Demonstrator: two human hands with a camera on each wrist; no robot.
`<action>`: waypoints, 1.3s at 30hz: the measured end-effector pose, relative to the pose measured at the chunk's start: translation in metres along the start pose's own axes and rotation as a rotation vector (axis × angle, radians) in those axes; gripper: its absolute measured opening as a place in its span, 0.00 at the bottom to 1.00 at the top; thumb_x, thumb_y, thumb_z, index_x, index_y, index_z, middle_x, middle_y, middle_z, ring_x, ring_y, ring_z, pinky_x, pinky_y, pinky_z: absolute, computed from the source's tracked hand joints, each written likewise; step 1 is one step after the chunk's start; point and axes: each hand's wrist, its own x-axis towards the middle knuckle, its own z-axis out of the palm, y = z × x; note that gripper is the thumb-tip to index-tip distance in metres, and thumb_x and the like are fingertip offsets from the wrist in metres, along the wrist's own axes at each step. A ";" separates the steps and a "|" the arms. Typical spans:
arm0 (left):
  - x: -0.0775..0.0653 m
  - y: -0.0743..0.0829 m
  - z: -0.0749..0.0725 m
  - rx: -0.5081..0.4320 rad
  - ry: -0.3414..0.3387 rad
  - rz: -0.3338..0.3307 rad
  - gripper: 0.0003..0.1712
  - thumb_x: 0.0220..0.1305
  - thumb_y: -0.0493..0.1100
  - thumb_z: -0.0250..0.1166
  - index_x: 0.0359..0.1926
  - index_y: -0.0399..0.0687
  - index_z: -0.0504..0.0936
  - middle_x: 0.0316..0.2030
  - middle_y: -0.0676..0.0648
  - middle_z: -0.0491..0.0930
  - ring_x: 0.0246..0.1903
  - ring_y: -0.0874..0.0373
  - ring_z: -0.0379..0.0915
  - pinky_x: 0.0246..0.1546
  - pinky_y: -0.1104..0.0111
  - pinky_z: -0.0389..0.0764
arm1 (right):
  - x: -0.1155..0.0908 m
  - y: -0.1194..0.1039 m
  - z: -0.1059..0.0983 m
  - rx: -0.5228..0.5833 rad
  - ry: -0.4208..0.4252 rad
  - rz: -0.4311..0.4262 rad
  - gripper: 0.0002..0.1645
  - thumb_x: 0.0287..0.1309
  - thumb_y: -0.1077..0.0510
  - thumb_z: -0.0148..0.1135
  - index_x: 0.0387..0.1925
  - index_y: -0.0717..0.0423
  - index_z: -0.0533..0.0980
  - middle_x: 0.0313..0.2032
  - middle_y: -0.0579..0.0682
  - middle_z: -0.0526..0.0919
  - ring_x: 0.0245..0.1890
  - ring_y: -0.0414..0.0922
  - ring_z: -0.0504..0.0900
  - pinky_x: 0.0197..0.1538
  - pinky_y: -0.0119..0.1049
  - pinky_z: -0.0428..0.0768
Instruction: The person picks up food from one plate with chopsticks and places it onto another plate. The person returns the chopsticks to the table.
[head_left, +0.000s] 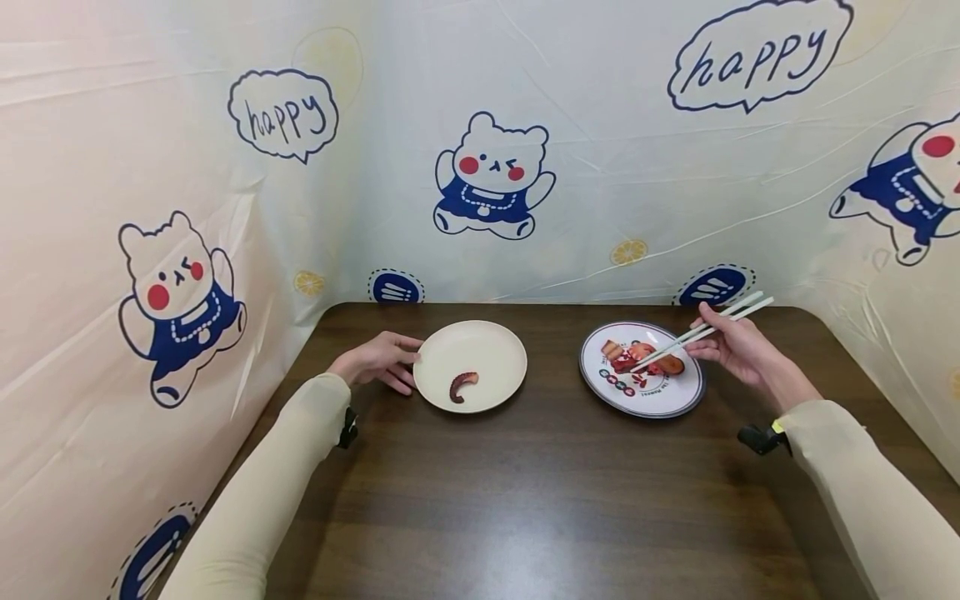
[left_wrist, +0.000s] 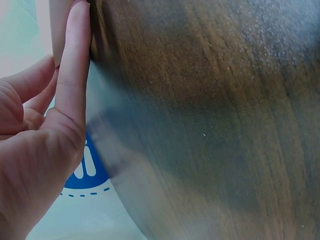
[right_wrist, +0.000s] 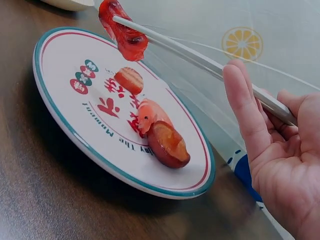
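My right hand [head_left: 738, 346] holds a pair of pale chopsticks [right_wrist: 200, 65] over the right-hand plate. Their tips pinch a glossy red food piece [right_wrist: 125, 32], which hangs above the plate [right_wrist: 55, 45], white with a dark rim and printed lettering. On that plate lie a shrimp [right_wrist: 152, 114], a brown mushroom-like piece [right_wrist: 170, 145] and a small striped chunk [right_wrist: 129, 80]. At the left, my left hand [head_left: 384, 361] touches the rim of a cream plate [head_left: 480, 343] with extended fingers. A curled dark-red octopus tentacle [head_left: 460, 387] lies on this plate.
Both plates rest near the far edge of a dark wooden table [head_left: 480, 483]. A pale curtain [head_left: 600, 167] with printed bears and the word "happy" surrounds the table at the back and sides. Each wrist carries a small black device [head_left: 761, 438].
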 end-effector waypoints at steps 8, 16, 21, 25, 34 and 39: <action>0.001 -0.001 0.000 0.000 0.005 -0.001 0.31 0.82 0.36 0.55 0.80 0.38 0.62 0.48 0.33 0.82 0.34 0.48 0.88 0.41 0.52 0.91 | 0.004 -0.002 0.004 -0.002 -0.022 0.013 0.29 0.85 0.53 0.43 0.35 0.67 0.82 0.30 0.64 0.88 0.29 0.51 0.91 0.38 0.38 0.91; 0.002 -0.003 -0.001 -0.005 -0.006 0.012 0.31 0.82 0.35 0.54 0.80 0.36 0.61 0.51 0.33 0.81 0.34 0.47 0.88 0.40 0.51 0.91 | 0.008 -0.006 0.009 -0.007 -0.040 0.059 0.29 0.86 0.53 0.43 0.36 0.67 0.82 0.29 0.62 0.88 0.28 0.50 0.91 0.37 0.36 0.91; 0.002 -0.002 -0.002 0.000 -0.006 0.010 0.31 0.82 0.35 0.54 0.80 0.36 0.61 0.49 0.33 0.82 0.33 0.47 0.88 0.40 0.51 0.91 | 0.010 -0.009 0.011 -0.003 -0.060 0.067 0.28 0.86 0.53 0.42 0.36 0.66 0.81 0.29 0.62 0.88 0.28 0.50 0.91 0.37 0.36 0.91; 0.002 -0.002 -0.002 0.001 -0.006 0.011 0.31 0.82 0.35 0.55 0.80 0.36 0.61 0.47 0.33 0.83 0.33 0.47 0.88 0.41 0.51 0.91 | 0.011 -0.012 0.011 0.009 -0.119 0.080 0.31 0.87 0.53 0.39 0.36 0.67 0.82 0.30 0.63 0.88 0.29 0.51 0.91 0.37 0.36 0.91; 0.002 -0.002 -0.002 0.001 -0.005 0.014 0.31 0.82 0.35 0.54 0.80 0.36 0.61 0.46 0.34 0.83 0.34 0.46 0.88 0.40 0.51 0.91 | 0.014 -0.018 0.018 0.004 -0.144 0.110 0.31 0.87 0.52 0.38 0.37 0.65 0.81 0.30 0.61 0.88 0.29 0.50 0.91 0.39 0.36 0.91; 0.002 -0.001 -0.001 0.000 0.000 0.011 0.31 0.82 0.35 0.55 0.80 0.36 0.61 0.45 0.34 0.83 0.34 0.46 0.88 0.40 0.51 0.91 | 0.018 -0.019 0.020 0.028 -0.149 0.122 0.31 0.87 0.51 0.38 0.38 0.66 0.81 0.30 0.61 0.88 0.29 0.50 0.91 0.40 0.36 0.91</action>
